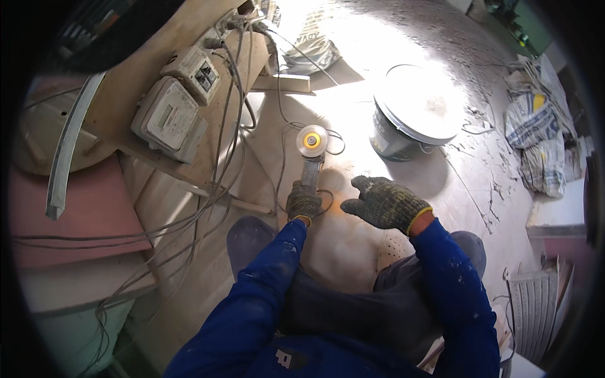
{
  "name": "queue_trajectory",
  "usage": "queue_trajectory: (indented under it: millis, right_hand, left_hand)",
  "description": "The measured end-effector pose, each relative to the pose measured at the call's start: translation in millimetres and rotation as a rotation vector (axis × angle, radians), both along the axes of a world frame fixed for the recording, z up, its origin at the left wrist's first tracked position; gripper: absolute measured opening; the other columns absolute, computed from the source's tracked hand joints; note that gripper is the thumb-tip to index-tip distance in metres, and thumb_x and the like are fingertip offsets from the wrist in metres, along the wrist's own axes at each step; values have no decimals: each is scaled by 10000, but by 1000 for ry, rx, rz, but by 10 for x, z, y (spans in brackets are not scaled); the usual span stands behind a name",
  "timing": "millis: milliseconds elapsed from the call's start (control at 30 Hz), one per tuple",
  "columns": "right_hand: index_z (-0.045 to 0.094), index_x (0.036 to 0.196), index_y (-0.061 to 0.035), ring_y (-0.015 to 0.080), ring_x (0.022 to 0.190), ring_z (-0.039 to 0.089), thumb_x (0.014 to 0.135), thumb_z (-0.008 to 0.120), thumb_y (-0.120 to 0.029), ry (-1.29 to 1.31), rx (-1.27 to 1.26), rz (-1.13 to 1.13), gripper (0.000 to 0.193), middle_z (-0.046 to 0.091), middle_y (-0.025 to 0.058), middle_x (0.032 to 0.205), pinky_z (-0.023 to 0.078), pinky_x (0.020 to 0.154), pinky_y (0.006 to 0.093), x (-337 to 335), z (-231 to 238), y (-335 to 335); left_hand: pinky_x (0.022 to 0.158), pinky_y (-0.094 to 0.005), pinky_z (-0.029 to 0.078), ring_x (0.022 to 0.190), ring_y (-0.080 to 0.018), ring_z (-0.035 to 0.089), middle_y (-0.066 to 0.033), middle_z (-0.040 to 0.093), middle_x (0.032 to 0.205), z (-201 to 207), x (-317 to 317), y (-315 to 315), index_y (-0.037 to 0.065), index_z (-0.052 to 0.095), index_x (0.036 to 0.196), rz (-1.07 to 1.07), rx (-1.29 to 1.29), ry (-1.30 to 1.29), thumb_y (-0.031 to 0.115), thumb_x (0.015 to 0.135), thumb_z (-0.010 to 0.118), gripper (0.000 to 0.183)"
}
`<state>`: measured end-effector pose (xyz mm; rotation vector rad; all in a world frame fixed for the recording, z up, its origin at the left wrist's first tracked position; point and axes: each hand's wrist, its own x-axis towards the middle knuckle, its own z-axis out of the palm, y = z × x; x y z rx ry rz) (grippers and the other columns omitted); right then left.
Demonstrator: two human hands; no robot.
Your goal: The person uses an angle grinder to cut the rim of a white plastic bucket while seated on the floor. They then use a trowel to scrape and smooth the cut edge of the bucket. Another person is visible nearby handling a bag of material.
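Observation:
My left hand (303, 201), in a dark knitted work glove, is wrapped round the body of an angle grinder (310, 175). The tool points away from me, and its round disc (320, 150) with a yellow centre faces up. To the right of the grinder, my right hand (387, 205) hovers in a matching glove with a yellow cuff. Its thumb and fingers are apart, and nothing shows between them. A cable loops on the floor around the grinder. Beyond my right hand stands a dark bucket (394, 129) topped by a pale, brightly lit lid.
On the left, a wooden board (113, 101) carries an electricity meter (169, 120) and a socket box (196, 74). Several cables (234, 142) hang from it across the floor. Woven sacks (539, 126) lie at the right, near a perforated grey panel (532, 309). A metal strip (70, 138) juts in far left.

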<state>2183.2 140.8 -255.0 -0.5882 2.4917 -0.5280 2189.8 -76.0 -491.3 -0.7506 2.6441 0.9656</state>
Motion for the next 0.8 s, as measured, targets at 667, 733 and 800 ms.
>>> queue_trajectory:
  millis: [667, 733, 800]
  right_hand:
    - [589, 1352, 50, 420, 1267, 589, 988, 548, -584, -55, 12, -26, 732, 616, 279, 1360, 453, 1090, 461, -329, 273, 335]
    - [611, 1310, 58, 417, 1204, 626, 979, 578, -569, 23, -98, -28, 709, 655, 264, 1294, 485, 1045, 459, -387, 288, 355]
    - [620, 1285, 60, 417, 1161, 646, 974, 596, -554, 57, -161, -25, 689, 676, 260, 1247, 501, 1015, 466, -396, 302, 352]
  left_hand:
    - [917, -504, 553, 1054, -431, 700, -235, 733, 1078, -51, -145, -240, 65, 647, 1161, -188, -107, 34, 387, 838, 721, 462]
    - [916, -502, 554, 1061, -426, 697, -234, 730, 1083, 0, -136, -70, 62, 647, 1157, -217, -74, 13, 402, 830, 739, 480]
    - [923, -492, 553, 1090, -412, 687, -231, 721, 1106, 64, -159, 56, 60, 645, 1157, -215, -28, -19, 398, 797, 778, 511]
